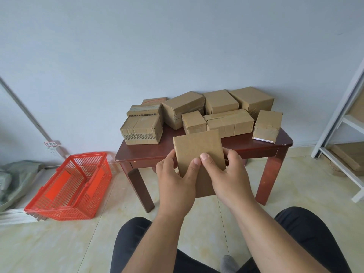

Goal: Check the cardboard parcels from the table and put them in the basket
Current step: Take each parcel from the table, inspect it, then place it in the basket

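Two hands, left hand (175,180) and right hand (226,174), gripping one parcel (199,152); nine parcels (228,123) behind.

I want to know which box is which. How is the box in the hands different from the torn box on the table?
The held box is up in the air, gripped by the left hand and right hand; the torn box sits on the table. The held box shows a smooth, plain face; the torn box has crinkled tape and a ripped edge showing ridged cardboard. The held box stands tilted up; the torn box lies flat. Both are brown cardboard.
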Available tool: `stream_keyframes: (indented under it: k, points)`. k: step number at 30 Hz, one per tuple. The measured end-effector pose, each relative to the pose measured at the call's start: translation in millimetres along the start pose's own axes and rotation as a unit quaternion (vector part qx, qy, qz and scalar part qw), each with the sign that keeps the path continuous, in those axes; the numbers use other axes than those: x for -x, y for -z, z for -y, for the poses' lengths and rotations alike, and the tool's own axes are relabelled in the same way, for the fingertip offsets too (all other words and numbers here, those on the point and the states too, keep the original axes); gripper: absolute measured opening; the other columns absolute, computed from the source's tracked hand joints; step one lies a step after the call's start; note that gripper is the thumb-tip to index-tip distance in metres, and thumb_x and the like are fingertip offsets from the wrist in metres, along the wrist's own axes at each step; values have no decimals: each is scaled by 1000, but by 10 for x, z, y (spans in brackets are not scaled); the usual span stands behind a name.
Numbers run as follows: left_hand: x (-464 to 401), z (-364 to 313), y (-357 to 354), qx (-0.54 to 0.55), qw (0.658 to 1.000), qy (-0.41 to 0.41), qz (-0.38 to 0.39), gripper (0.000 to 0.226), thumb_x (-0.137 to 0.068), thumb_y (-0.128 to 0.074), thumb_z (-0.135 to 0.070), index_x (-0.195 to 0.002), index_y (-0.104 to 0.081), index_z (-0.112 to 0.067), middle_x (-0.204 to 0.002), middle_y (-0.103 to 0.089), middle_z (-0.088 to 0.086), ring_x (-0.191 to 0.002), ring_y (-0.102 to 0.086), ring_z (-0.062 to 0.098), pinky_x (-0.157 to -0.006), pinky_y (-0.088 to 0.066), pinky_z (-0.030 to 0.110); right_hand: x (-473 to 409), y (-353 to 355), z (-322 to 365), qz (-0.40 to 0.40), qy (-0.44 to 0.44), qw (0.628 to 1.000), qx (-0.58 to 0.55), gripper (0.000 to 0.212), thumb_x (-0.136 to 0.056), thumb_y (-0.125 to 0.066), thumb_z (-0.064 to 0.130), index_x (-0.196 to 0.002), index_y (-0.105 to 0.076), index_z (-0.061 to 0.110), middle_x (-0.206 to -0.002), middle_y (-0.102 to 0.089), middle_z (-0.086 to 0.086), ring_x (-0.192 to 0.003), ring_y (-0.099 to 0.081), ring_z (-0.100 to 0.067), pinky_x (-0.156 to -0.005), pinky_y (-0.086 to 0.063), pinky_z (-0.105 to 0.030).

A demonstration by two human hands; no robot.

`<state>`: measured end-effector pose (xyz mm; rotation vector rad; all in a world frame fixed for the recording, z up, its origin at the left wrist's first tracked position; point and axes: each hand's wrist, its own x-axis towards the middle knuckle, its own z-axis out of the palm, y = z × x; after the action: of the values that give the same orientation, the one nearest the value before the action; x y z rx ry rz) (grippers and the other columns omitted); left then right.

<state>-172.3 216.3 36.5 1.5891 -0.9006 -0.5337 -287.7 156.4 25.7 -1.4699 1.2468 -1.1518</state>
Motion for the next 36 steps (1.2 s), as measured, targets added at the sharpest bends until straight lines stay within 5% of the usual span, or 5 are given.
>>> stream_keyframes:
  k: [8, 16, 23, 27, 36]
  points:
    - [-13, -54, -16, 54, 998, 13, -12, 48, -94, -74, -45, -134, -52, -29, -125, -64, -16, -112, -63, -2, -80, -51, 17, 97, -6, 5, 14, -3, 1000, -2, 51, -86, -70, 66, -118, -53, 31, -114, -65, 11, -101, -66, -6, -68, -49, -21]
    - [15, 2, -31, 3, 1000, -25, -7, 73, -95, -71, -49, -158, -40, -31, -144, -51, -18, -132, -51, 3, -110, -49, 35, 61, -16, 38, 0, -16, 1000, -14, 50, -90, -72, 62, -121, -53, 28, -112, -68, 11, -101, -67, -8, -74, -52, -27]
    - [32, -23, -22, 25, 1000, -5, -16, 51, -93, -73, -52, -139, -54, -38, -133, -57, -21, -124, -56, 0, -102, -52, 34, 83, 9, 30, 3, -7, 1000, -4, 58, -84, -67, 77, -128, -59, 41, -118, -67, 15, -107, -66, -8, -83, -55, -32]
    - [-16, -81, -8, 34, 999, 6, -29, 44, -93, -73, -49, -128, -56, -31, -122, -65, -19, -112, -61, -3, -82, -48, 16, 173, -12, 33, 23, -16, 999, -22, 66, -76, -61, 83, -127, -55, 42, -118, -67, 16, -108, -65, -8, -80, -54, -31]
    - [105, -36, -28, 39, 999, 10, -20, 50, -93, -75, -46, -133, -52, -27, -123, -62, -23, -107, -57, -17, -76, -47, 5, 93, -1, 160, 19, -72, 995, -64, 42, -92, -61, 70, -113, -55, 34, -107, -66, 17, -100, -63, -6, -81, -50, -37]
